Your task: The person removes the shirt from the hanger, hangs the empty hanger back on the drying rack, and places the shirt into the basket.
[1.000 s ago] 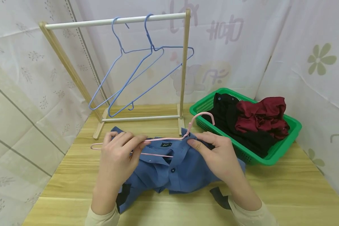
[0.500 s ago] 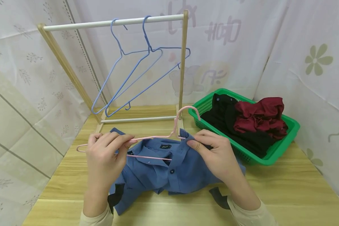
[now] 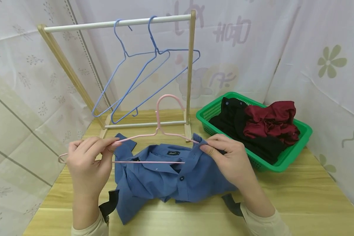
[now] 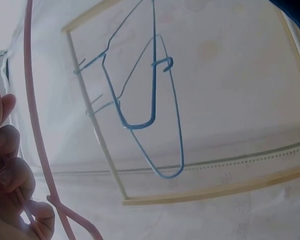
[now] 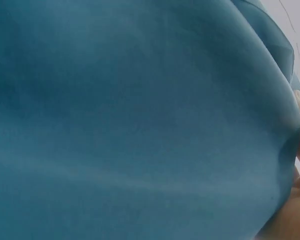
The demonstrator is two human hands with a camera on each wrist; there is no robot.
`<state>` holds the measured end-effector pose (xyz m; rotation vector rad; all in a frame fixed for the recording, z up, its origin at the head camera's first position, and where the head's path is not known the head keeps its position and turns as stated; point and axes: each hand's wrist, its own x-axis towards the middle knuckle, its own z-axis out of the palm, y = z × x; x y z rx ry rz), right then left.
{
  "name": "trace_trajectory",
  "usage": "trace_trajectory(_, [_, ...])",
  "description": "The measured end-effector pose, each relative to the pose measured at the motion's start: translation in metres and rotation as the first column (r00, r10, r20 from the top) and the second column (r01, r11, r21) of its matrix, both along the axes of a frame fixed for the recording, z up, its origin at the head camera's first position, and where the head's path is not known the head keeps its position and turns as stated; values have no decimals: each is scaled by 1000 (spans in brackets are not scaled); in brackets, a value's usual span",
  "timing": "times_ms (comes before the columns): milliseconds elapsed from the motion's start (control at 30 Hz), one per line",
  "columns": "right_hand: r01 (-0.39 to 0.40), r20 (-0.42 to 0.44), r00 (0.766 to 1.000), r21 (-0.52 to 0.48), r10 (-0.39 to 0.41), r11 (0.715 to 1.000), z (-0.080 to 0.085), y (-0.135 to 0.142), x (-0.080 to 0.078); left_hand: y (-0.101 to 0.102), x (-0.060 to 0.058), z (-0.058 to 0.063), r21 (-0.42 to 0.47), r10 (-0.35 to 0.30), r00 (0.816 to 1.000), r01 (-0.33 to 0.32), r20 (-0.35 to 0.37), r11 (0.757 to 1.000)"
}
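Observation:
A pink clothes hanger (image 3: 158, 119) spans the two hands in the head view, its hook pointing up. Its left arm is pinched by my left hand (image 3: 89, 162), and the hanger's left end sticks out beyond that hand. My right hand (image 3: 231, 159) pinches the collar edge of a blue button-up shirt (image 3: 162, 183), where the hanger's right arm goes in under the cloth. The shirt lies partly on the table with its neck open and its dark label showing. Blue cloth (image 5: 140, 120) fills most of the right wrist view. The hanger's right end is hidden.
Behind the shirt stands a small rack (image 3: 118, 23) with a white rail and wooden sides. Two blue hangers (image 3: 132, 87) hang from it. A green basket (image 3: 305, 134) at the right holds black and dark red clothes (image 3: 269, 119). Patterned curtains surround the wooden table (image 3: 194, 219).
My left hand has moved left with the pink hanger, and the hook has shifted left and risen. More of the hanger's right arm shows outside the collar. The right hand stays nearly in place.

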<state>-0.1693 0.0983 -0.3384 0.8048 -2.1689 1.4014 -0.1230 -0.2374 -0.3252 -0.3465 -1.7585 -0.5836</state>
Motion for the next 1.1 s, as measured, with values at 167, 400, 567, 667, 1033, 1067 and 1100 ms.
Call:
trace_trajectory(167, [6, -28, 1000, 0, -6, 1000, -1, 5, -3, -6, 3, 4, 37, 16, 1000, -15, -7, 999])
trace_trajectory(400, [24, -17, 1000, -20, -24, 1000, -2, 12, -7, -13, 8, 10, 117, 22, 1000, -20, -20, 993])
trace_trajectory(567, [66, 14, 998, -25, -65, 998, -3, 18, -9, -17, 12, 12, 158, 27, 1000, -27, 0, 987])
trace_trajectory(667, [75, 23, 997, -44, -74, 996, -3, 20, -9, -19, 14, 12, 179, 34, 999, -33, -2, 983])
trace_trajectory(1033, [69, 31, 997, -117, -66, 991, -3, 26, -11, -26, 18, 13, 234, 66, 998, -63, -7, 970])
trace_trajectory(1067, [70, 29, 997, -124, -67, 990, -3, 26, -11, -26, 19, 13, 239, 70, 998, -66, -7, 969])
trace_trajectory(1100, [71, 28, 997, -132, -68, 989, -3, 26, -11, -26, 19, 13, 243, 72, 997, -68, -8, 968])
